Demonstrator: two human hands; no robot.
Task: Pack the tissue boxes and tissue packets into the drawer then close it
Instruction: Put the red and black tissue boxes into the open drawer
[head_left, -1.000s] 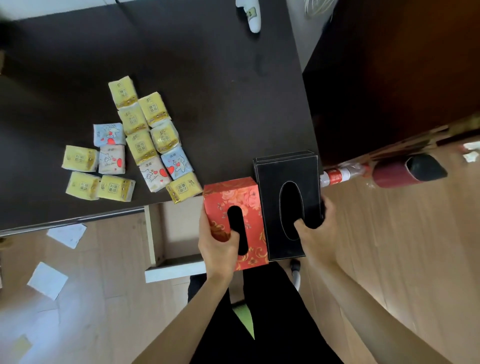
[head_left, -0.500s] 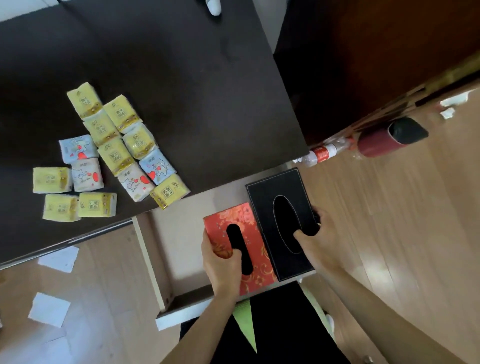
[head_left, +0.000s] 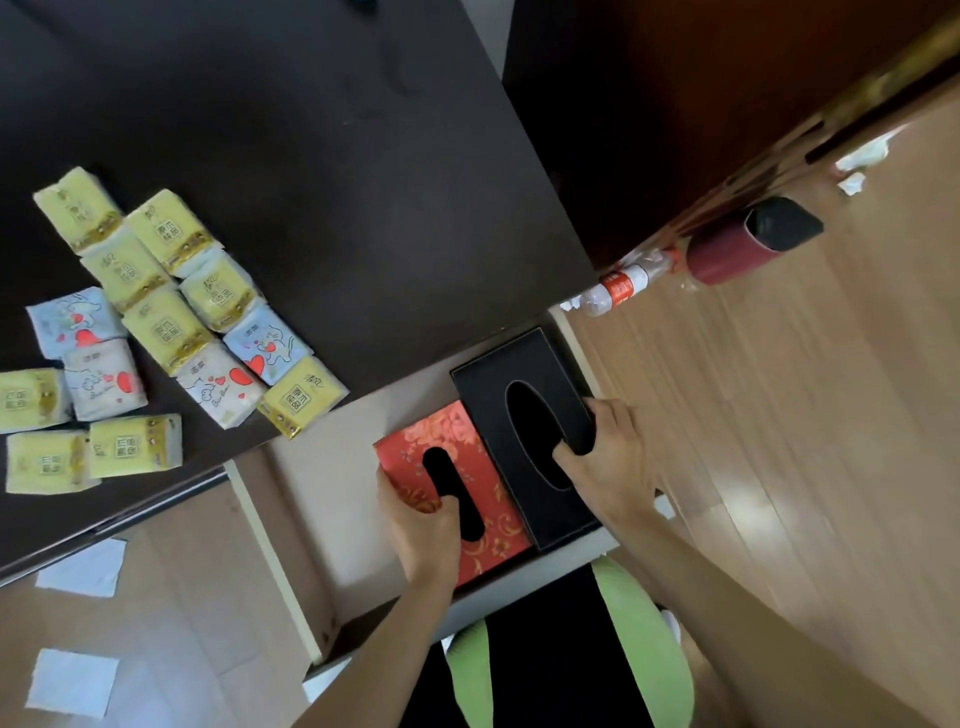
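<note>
The pale wooden drawer (head_left: 317, 499) stands pulled out under the dark desk (head_left: 322, 171). Inside it, at the right end, a red floral tissue box (head_left: 441, 436) lies beside a black tissue box (head_left: 524, 374). My left hand (head_left: 421, 525) grips the red box with the thumb in its slot. My right hand (head_left: 608, 457) grips the black box, fingers hooked in its oval opening. Several small tissue packets (head_left: 161, 332), yellow and white-blue with red hearts, lie in a cluster on the desk's left part.
A plastic bottle (head_left: 618, 286) and a dark red cylinder (head_left: 748, 244) lie on the wooden floor to the right, beside a dark cabinet (head_left: 675, 93). White paper sheets (head_left: 72, 680) lie on the floor at lower left. My lap with a green cushion (head_left: 644, 654) is just below the drawer.
Both hands have carried the two boxes down from the desk edge into the drawer. The drawer shows pulled out much further than a second ago.
</note>
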